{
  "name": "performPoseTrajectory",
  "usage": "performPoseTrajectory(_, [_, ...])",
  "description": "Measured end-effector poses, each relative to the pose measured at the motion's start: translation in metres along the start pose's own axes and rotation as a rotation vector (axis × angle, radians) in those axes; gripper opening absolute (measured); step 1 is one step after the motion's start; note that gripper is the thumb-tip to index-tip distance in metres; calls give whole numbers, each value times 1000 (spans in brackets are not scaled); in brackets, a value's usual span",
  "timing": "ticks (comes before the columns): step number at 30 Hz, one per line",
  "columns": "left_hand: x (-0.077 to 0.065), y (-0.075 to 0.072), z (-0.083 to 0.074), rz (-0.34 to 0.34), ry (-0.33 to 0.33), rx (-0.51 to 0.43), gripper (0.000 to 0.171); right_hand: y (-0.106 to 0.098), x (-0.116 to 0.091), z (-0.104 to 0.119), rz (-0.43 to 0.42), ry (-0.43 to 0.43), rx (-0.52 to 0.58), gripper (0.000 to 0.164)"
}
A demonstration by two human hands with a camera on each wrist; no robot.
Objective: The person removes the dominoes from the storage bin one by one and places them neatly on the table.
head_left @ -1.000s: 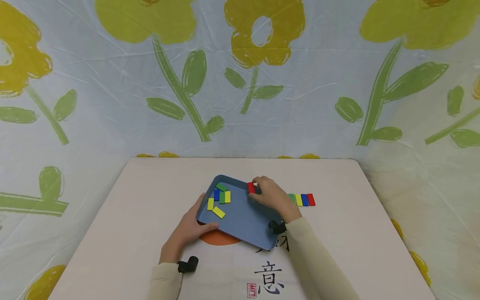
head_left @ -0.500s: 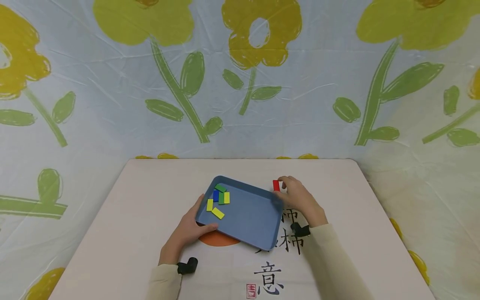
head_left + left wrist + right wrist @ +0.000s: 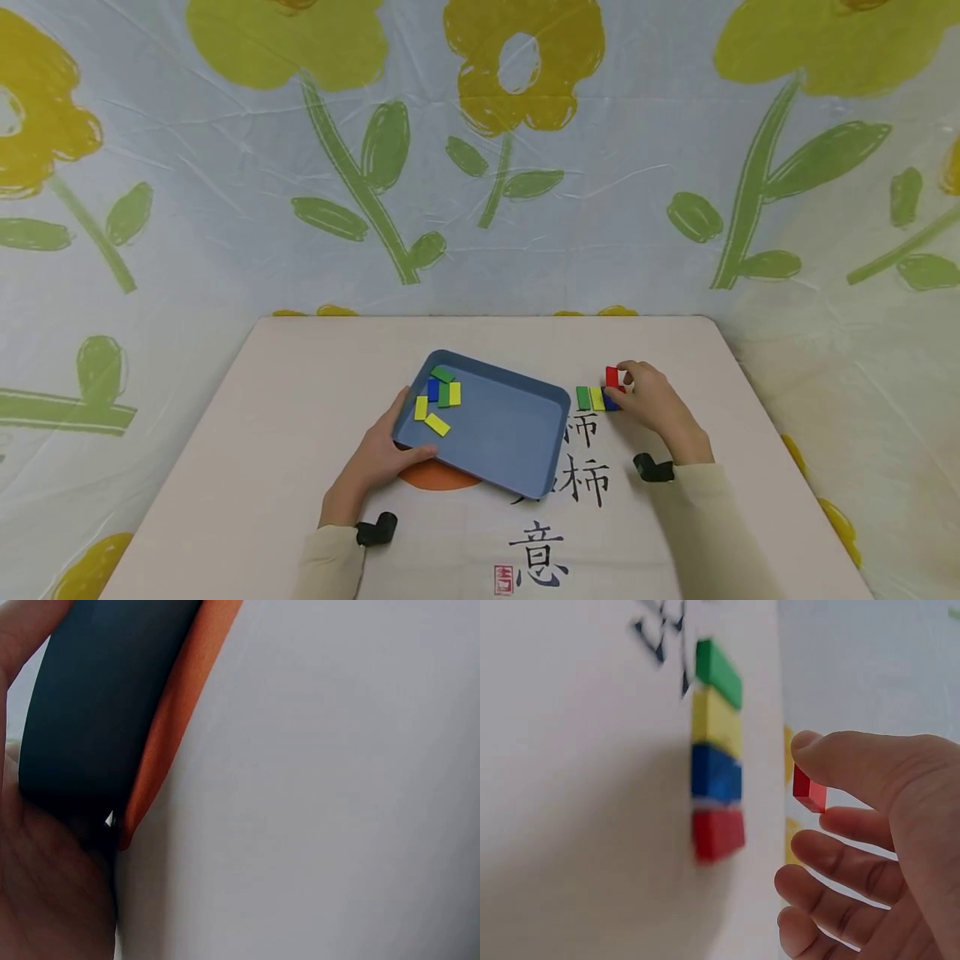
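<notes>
Some black lettering (image 3: 537,554) is closest on the worktop (image 3: 247,517), then the left hand (image 3: 381,454) has its grip on the near left corner of a blue-grey tray (image 3: 495,433), thumb over the rim, though I can't really tell if the tray's lifted. Six blocks (image 3: 444,395) lie at its left end: three yellow, two green, one blue. Over right, the right hand (image 3: 654,400) has its grip pinching a red block (image 3: 810,793), held up near a green-yellow-blue-red row (image 3: 717,724). Flowery cloth (image 3: 600,250) hangs behind
</notes>
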State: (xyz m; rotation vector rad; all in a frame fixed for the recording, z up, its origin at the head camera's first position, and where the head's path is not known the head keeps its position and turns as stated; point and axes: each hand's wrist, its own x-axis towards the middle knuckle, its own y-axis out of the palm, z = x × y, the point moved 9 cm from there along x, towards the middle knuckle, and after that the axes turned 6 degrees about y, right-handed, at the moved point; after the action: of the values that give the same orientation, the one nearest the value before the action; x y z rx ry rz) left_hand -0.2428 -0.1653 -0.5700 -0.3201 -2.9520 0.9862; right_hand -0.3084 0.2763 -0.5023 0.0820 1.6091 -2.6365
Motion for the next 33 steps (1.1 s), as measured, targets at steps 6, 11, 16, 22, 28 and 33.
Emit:
performPoseTrajectory(6, [0, -1, 0, -3, 3, 4, 117, -3, -5, -27, 16, 66, -11, 55])
performPoseTrajectory(11, [-1, -2, -1, -5, 4, -4, 117, -2, -7, -42, 11, 65, -34, 55])
performPoseTrajectory(16, [-1, -2, -1, -3, 2, -2, 117, 1, -7, -45, 26, 32, -42, 52])
performPoseTrajectory(22, [-1, -2, -3, 2, 1, -4, 117, 3, -7, -43, 50, -1, -43, 49])
performPoseTrajectory(28, [0, -1, -2, 4, -1, -3, 118, 5, -5, -44, 64, -10, -40, 48])
performPoseTrajectory(33, [0, -1, 0, 3, 1, -12, 118, 5, -6, -45, 74, -3, -35, 50])
